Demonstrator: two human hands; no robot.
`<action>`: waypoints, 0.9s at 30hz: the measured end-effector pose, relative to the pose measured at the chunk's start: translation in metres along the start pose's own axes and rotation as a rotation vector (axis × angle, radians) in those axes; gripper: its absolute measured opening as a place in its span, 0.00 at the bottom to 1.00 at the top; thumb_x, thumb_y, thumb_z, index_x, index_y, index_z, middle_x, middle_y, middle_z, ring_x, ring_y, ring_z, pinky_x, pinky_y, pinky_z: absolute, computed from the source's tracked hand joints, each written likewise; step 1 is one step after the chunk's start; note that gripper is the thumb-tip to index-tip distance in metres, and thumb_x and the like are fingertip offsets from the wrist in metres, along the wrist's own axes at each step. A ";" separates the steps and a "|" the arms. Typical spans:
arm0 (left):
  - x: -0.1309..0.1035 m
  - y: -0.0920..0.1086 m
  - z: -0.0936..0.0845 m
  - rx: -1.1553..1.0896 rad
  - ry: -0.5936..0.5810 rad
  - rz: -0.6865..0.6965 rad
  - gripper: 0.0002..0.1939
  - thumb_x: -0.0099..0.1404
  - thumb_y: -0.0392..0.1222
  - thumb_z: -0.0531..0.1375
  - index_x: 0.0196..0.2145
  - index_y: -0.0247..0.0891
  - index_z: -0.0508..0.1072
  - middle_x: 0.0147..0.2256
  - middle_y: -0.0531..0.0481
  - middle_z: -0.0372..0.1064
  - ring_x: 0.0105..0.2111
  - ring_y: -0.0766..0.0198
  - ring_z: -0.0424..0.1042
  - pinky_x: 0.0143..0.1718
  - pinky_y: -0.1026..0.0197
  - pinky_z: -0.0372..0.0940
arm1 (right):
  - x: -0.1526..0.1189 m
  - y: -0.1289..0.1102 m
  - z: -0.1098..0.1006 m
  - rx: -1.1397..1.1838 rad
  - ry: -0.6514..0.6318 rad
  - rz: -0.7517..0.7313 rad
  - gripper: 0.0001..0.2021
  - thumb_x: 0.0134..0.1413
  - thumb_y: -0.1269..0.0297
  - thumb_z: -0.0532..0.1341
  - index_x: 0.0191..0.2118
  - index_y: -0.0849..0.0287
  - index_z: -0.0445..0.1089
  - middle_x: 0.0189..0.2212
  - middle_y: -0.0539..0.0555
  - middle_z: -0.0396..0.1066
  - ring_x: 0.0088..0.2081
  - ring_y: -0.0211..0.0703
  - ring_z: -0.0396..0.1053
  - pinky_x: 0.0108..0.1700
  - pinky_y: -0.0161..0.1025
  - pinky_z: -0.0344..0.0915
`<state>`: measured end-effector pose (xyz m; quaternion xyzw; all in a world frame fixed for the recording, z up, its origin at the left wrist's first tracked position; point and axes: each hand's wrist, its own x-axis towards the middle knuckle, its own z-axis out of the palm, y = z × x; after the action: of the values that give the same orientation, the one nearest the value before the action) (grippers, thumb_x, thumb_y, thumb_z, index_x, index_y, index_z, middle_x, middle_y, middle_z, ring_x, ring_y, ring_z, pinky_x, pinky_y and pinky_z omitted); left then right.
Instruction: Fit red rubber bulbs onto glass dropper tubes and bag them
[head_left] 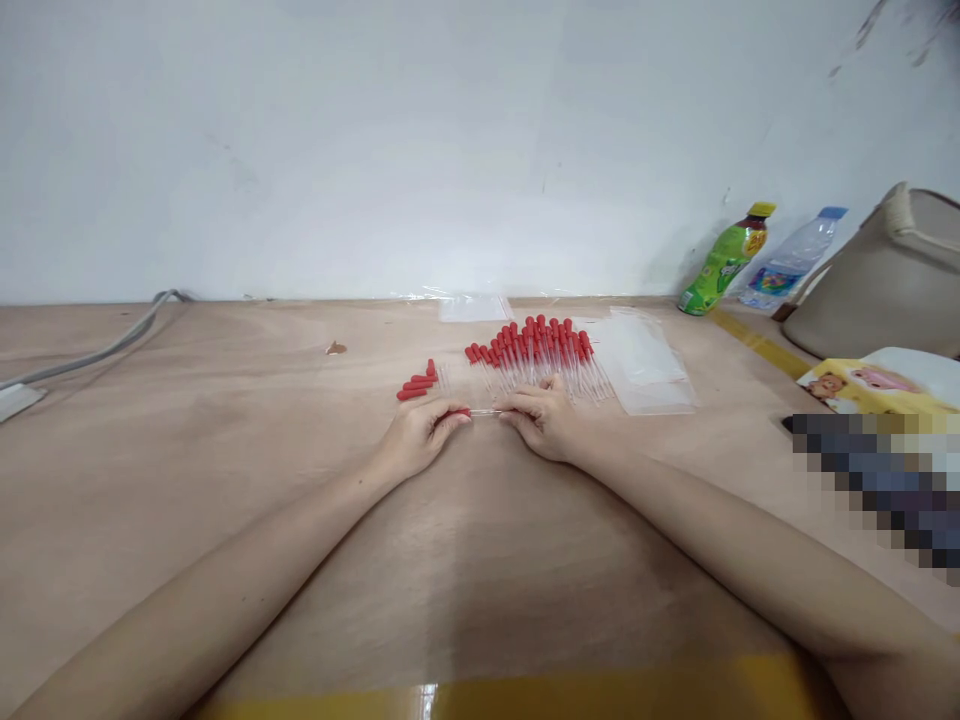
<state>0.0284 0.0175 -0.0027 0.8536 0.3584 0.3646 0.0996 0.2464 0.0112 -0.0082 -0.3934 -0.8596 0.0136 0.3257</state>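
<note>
A: Tape, yellow (600, 690), runs along the near table edge. Both forearms reach forward over the wooden table (187, 480).

B: Hands?

A: Left hand (416, 435) and right hand (544, 420) meet mid-table, each pinching one end of a single dropper (480, 411). Left fingertips close on the red bulb end; right fingertips close on the clear tube end. The dropper lies level, just above or on the table surface; cannot tell which.

B: Stock nearby?

A: Small group of droppers (418, 383) just beyond the left hand, lying flat, red bulbs pointing left. Larger pile of droppers (536, 355) just beyond the right hand, red bulbs to the far side, clear tips toward the person. Clear plastic bags (645, 365) lie flat to the right of the pile; another clear sheet (474, 307) lies near the wall.

B: Any readable writing?

A: Green bottle (724, 262), yellow cap, leans against the wall at far right; label print too small to read. Clear water bottle (791, 262), blue cap and blue label, beside it; also unreadable. Yellow printed pack (862, 385) at right shows cartoon figures, text not legible. A pixelated patch sits below it.

B: Else?

A: Beige bag (877, 280) far right. Grey cable (97, 350) along the far left, leading to the wall (375, 150).
</note>
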 end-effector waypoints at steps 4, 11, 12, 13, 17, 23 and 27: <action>-0.002 0.000 0.000 -0.015 -0.093 0.024 0.09 0.63 0.42 0.54 0.34 0.38 0.73 0.31 0.51 0.73 0.30 0.65 0.71 0.33 0.64 0.64 | 0.002 0.005 -0.002 -0.060 -0.068 -0.050 0.09 0.57 0.67 0.52 0.36 0.56 0.70 0.32 0.50 0.71 0.32 0.36 0.64 0.40 0.40 0.43; -0.001 0.000 0.000 0.025 -0.048 0.021 0.09 0.62 0.43 0.55 0.35 0.38 0.73 0.31 0.50 0.73 0.29 0.65 0.71 0.31 0.63 0.64 | 0.000 -0.008 0.002 -0.224 0.017 -0.054 0.11 0.57 0.69 0.50 0.33 0.57 0.71 0.30 0.51 0.71 0.30 0.38 0.64 0.37 0.41 0.43; -0.001 -0.001 0.000 0.035 -0.033 0.025 0.09 0.62 0.43 0.55 0.35 0.38 0.73 0.30 0.50 0.73 0.29 0.65 0.71 0.31 0.63 0.65 | 0.000 -0.010 0.002 -0.225 0.009 -0.046 0.11 0.57 0.69 0.50 0.33 0.57 0.71 0.29 0.52 0.71 0.30 0.38 0.64 0.37 0.41 0.43; -0.001 -0.001 0.000 0.044 -0.015 0.027 0.09 0.62 0.43 0.55 0.35 0.38 0.73 0.30 0.50 0.73 0.28 0.65 0.71 0.31 0.63 0.65 | 0.000 -0.012 0.001 -0.209 -0.005 -0.029 0.11 0.57 0.68 0.50 0.34 0.58 0.71 0.29 0.52 0.71 0.29 0.38 0.64 0.37 0.41 0.43; -0.003 -0.002 0.001 0.028 0.060 0.008 0.09 0.61 0.44 0.56 0.35 0.39 0.74 0.31 0.51 0.74 0.30 0.65 0.72 0.33 0.63 0.67 | 0.003 -0.015 -0.004 0.016 -0.099 0.122 0.11 0.58 0.65 0.51 0.33 0.58 0.70 0.28 0.49 0.72 0.28 0.36 0.63 0.40 0.40 0.46; -0.005 -0.002 0.000 0.004 0.086 0.012 0.08 0.61 0.42 0.56 0.34 0.39 0.74 0.31 0.51 0.74 0.30 0.66 0.72 0.33 0.64 0.67 | 0.007 -0.012 -0.006 0.239 -0.224 0.218 0.13 0.59 0.63 0.49 0.29 0.58 0.69 0.24 0.45 0.70 0.26 0.34 0.64 0.41 0.38 0.49; -0.005 -0.001 -0.001 0.003 0.061 0.005 0.09 0.60 0.44 0.57 0.34 0.40 0.74 0.32 0.51 0.74 0.29 0.65 0.72 0.33 0.64 0.66 | 0.005 -0.010 -0.008 0.086 -0.175 0.089 0.12 0.59 0.65 0.49 0.32 0.58 0.69 0.25 0.47 0.70 0.26 0.35 0.63 0.40 0.38 0.48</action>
<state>0.0253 0.0150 -0.0052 0.8433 0.3595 0.3901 0.0864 0.2422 0.0060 0.0031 -0.4143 -0.8650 0.0995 0.2650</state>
